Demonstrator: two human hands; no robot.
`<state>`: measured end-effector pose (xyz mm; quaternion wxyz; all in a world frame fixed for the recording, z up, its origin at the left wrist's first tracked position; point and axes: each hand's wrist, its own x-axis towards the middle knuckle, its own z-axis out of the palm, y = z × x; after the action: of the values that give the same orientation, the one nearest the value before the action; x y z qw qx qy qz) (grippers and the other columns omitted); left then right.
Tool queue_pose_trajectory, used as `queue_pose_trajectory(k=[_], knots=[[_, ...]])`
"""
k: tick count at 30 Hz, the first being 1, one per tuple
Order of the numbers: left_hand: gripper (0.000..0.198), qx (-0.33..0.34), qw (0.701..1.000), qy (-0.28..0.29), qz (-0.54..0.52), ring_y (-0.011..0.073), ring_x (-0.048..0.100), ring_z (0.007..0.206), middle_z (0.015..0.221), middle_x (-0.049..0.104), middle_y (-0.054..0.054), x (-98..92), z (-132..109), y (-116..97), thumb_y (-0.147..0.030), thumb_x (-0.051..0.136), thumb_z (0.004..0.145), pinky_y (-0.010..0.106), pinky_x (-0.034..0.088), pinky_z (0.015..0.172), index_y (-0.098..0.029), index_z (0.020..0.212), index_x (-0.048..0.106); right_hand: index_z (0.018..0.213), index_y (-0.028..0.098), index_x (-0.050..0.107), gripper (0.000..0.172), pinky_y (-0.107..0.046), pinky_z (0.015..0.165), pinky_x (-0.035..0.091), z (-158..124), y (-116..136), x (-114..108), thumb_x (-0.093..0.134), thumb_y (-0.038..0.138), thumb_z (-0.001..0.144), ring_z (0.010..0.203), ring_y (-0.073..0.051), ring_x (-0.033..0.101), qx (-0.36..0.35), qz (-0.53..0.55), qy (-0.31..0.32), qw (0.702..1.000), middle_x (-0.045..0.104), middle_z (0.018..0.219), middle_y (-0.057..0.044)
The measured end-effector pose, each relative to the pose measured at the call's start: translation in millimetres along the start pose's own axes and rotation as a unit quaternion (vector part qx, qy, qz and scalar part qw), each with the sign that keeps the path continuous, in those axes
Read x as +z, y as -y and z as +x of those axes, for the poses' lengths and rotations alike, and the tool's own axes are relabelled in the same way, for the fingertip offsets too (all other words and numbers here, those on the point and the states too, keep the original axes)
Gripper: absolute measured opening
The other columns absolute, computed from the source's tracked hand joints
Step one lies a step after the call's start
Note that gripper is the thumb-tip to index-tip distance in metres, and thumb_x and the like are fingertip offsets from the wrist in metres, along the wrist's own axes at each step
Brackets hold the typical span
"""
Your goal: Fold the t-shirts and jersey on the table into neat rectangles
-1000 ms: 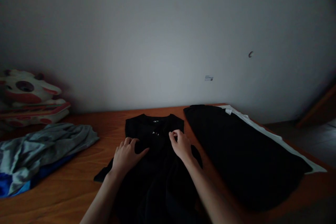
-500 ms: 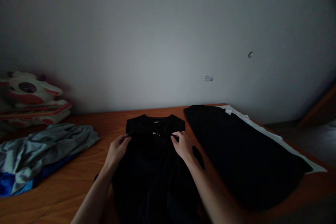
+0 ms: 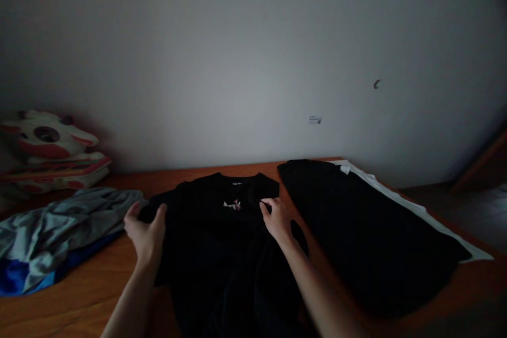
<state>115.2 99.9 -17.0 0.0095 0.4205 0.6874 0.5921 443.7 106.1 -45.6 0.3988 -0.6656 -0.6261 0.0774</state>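
A black T-shirt [image 3: 222, 243] lies in front of me with its collar toward the wall and a small light print showing on the chest. My right hand [image 3: 275, 219] pinches its fabric near the right shoulder, thumb and fingertips together. On the other side, my left hand [image 3: 144, 232] is at the spread left sleeve, its thumb and fingers apart. Dark sleeve cloth shows between and behind those fingers. The shirt's lower part is bunched toward me, and its folds are hard to make out in the dim light.
To the right, a folded black garment [image 3: 364, 232] lies over a white one [image 3: 404, 200] on the wooden surface [image 3: 79, 311]. A crumpled grey and blue garment [image 3: 67, 227] is at the left. Behind it stands a cow-shaped toy keyboard [image 3: 51, 153] against the wall [image 3: 237, 63].
My left hand has moved left from the collar area, and the left sleeve is now spread outward. More of the chest print shows. My right hand has stayed in place.
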Motion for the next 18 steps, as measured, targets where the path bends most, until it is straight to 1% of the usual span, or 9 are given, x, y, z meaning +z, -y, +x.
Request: queue_pose_trajectory(k=[2, 3, 4, 6, 7, 9, 11, 14, 18], knots=[[0.056, 0.093, 0.991, 0.004, 0.099, 0.0444, 0.036, 0.14, 0.149, 0.044, 0.017, 5.6, -13.9, -15.6, -0.046, 0.064, 0.082, 0.068, 0.032, 0.11, -0.021, 0.131, 0.054, 0.105, 0.022, 0.074, 0.02, -0.033, 0.089, 0.05, -0.8, -0.9, 1.4, 0.058, 0.027, 0.093, 0.1, -0.025, 0.065, -0.008, -0.006, -0.001, 1.0, 0.069, 0.103, -0.009], [0.045, 0.15, 0.979, 0.019, 0.134, 0.0432, 0.035, 0.142, 0.153, 0.042, 0.015, 6.8, -19.9, -22.3, -0.043, 0.062, 0.085, 0.068, 0.03, 0.112, -0.022, 0.125, 0.06, 0.105, 0.022, 0.074, 0.02, -0.033, 0.089, 0.05, -1.5, -0.9, 1.8, 0.061, 0.029, 0.092, 0.099, -0.025, 0.065, -0.012, -0.011, -0.001, 1.0, 0.069, 0.103, -0.009], [0.034, 0.212, 0.964, 0.048, 0.154, 0.0404, 0.039, 0.141, 0.152, 0.045, 0.014, 7.7, -25.0, -27.6, -0.04, 0.059, 0.089, 0.067, 0.03, 0.112, -0.024, 0.118, 0.065, 0.107, 0.022, 0.073, 0.022, -0.034, 0.088, 0.05, -2.3, -0.5, 1.9, 0.065, 0.033, 0.089, 0.099, -0.026, 0.065, -0.015, -0.018, -0.003, 1.0, 0.069, 0.102, -0.009], [0.024, 0.311, 0.929, 0.149, 0.137, 0.0317, 0.055, 0.129, 0.136, 0.062, 0.01, 9.9, -32.7, -32.7, -0.036, 0.053, 0.093, 0.059, 0.035, 0.112, -0.026, 0.109, 0.068, 0.115, 0.021, 0.07, 0.039, -0.036, 0.089, 0.05, -4.2, 1.8, 0.6, 0.075, 0.041, 0.082, 0.102, -0.028, 0.063, -0.025, -0.038, -0.01, 0.999, 0.067, 0.103, -0.01], [0.025, 0.341, 0.907, 0.215, 0.119, 0.0274, 0.061, 0.121, 0.126, 0.068, 0.008, 11.9, -35.8, -32.6, -0.036, 0.052, 0.094, 0.053, 0.04, 0.111, -0.026, 0.111, 0.068, 0.119, 0.02, 0.068, 0.05, -0.038, 0.09, 0.049, -5.2, 3.6, -0.9, 0.079, 0.044, 0.077, 0.104, -0.029, 0.062, -0.033, -0.051, -0.012, 0.998, 0.066, 0.105, -0.01], [0.035, 0.369, 0.859, 0.34, 0.101, 0.0233, 0.064, 0.117, 0.124, 0.071, 0.007, 17.9, -42.0, -28.5, -0.04, 0.051, 0.095, 0.044, 0.047, 0.108, -0.026, 0.124, 0.063, 0.126, 0.022, 0.065, 0.062, -0.041, 0.092, 0.048, -6.9, 8.4, -4.9, 0.083, 0.047, 0.072, 0.106, -0.03, 0.059, -0.054, -0.08, -0.013, 0.995, 0.063, 0.108, -0.011], [0.045, 0.369, 0.825, 0.41, 0.121, 0.0254, 0.06, 0.126, 0.136, 0.065, 0.008, 25.1, -48.3, -22.0, -0.047, 0.052, 0.094, 0.044, 0.048, 0.108, -0.026, 0.133, 0.06, 0.125, 0.026, 0.067, 0.057, -0.042, 0.091, 0.047, -8.0, 13.6, -9.4, 0.083, 0.044, 0.073, 0.104, -0.03, 0.058, -0.072, -0.11, -0.005, 0.991, 0.061, 0.108, -0.01], [0.048, 0.354, 0.81, 0.436, 0.167, 0.0301, 0.053, 0.135, 0.144, 0.059, 0.01, 32.3, -55.1, -15.2, -0.054, 0.052, 0.093, 0.051, 0.043, 0.113, -0.026, 0.131, 0.064, 0.114, 0.029, 0.072, 0.036, -0.04, 0.09, 0.046, -8.5, 19.6, -14.2, 0.079, 0.036, 0.08, 0.103, -0.028, 0.057, -0.081, -0.139, 0.013, 0.987, 0.06, 0.106, -0.009], [0.046, 0.332, 0.816, 0.435, 0.185, 0.0284, 0.056, 0.132, 0.141, 0.062, 0.009, 31.2, -56.1, -18.9, -0.053, 0.05, 0.093, 0.049, 0.042, 0.113, -0.026, 0.127, 0.066, 0.094, 0.028, 0.076, 0.009, -0.036, 0.087, 0.044, -7.8, 21.0, -15.3, 0.071, 0.032, 0.088, 0.099, -0.025, 0.057, -0.087, -0.136, 0.035, 0.986, 0.062, 0.1, -0.007]])
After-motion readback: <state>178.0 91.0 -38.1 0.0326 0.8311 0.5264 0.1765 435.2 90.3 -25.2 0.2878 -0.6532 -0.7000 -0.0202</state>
